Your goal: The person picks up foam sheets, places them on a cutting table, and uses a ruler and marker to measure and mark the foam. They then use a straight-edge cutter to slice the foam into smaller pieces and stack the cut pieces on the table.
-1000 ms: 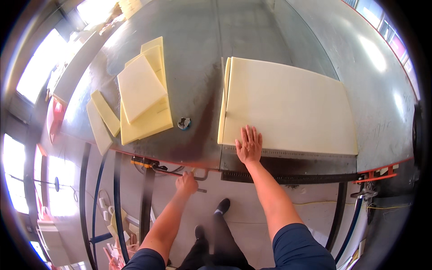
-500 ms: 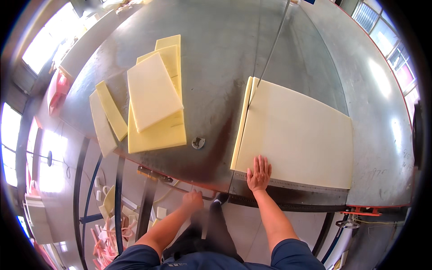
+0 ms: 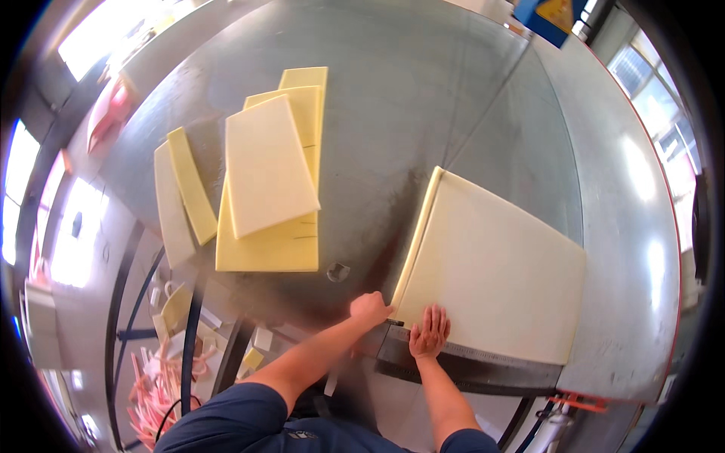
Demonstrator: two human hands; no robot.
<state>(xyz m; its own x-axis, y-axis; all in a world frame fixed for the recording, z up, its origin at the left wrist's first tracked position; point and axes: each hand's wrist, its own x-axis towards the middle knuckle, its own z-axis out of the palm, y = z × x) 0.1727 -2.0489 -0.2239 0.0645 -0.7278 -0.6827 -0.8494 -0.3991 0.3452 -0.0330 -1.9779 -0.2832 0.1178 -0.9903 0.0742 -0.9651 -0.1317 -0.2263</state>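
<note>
A large cream foam slab (image 3: 498, 264) lies on the right part of the metal table. Along its left edge runs a narrow pale-yellow foam strip (image 3: 420, 230), parted from it by a thin dark line. My right hand (image 3: 429, 332) rests flat on the slab's near left corner, fingers stretched out, close to a dark ruled bar (image 3: 483, 352). At the near end of the strip is my left hand (image 3: 370, 308), fingers curled closed and their tips touching or almost touching the strip; what they hold, if anything, is hidden.
Several foam sheets (image 3: 269, 166) lie stacked on the metal table (image 3: 370, 136), with two narrow foam pieces (image 3: 191, 185) to their left. A small rounded object (image 3: 337, 272) sits near the front edge. Foam scraps (image 3: 155, 389) cover the floor at lower left. A blue machine part (image 3: 545, 21) shows at top right.
My left hand has risen from below the table edge to the near end of the strip. My right hand stays on the slab. The whole view has shifted, bringing in the blue machine part.
</note>
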